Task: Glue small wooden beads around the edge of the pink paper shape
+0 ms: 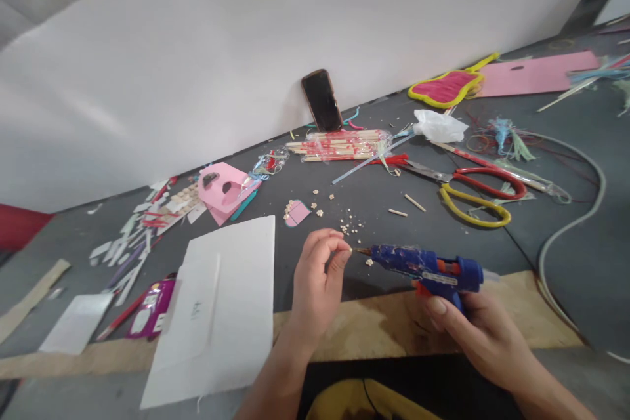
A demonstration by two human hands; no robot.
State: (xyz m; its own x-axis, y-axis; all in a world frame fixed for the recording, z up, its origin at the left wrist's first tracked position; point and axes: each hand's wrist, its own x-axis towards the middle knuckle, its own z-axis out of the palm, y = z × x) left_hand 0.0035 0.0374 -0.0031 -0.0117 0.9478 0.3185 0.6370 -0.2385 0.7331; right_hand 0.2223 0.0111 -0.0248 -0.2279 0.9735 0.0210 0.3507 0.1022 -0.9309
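My right hand (472, 325) is wrapped round the handle of a blue hot glue gun (413, 261), whose nozzle points left. The thumb and forefinger of my left hand (319, 269) pinch a tiny pale bead (350, 250) right at the nozzle tip. Just beyond the fingertips, loose pale beads (348, 226) lie scattered on the dark table. A small flower-shaped bead cluster (369, 262) sits below the nozzle. Farther left is a small pink piece (298, 213) with bead clusters along its left edge, and a few more clusters (319, 213) lie beside it.
Red-and-yellow-handled scissors (472, 193) lie at the right, near the glue gun's grey cord (556, 236). White sheets (236, 295) cover the left front. A phone (321, 100) leans on the white wall behind wrapped sticks (344, 144). A pink cutout (224, 190) and craft scraps lie left.
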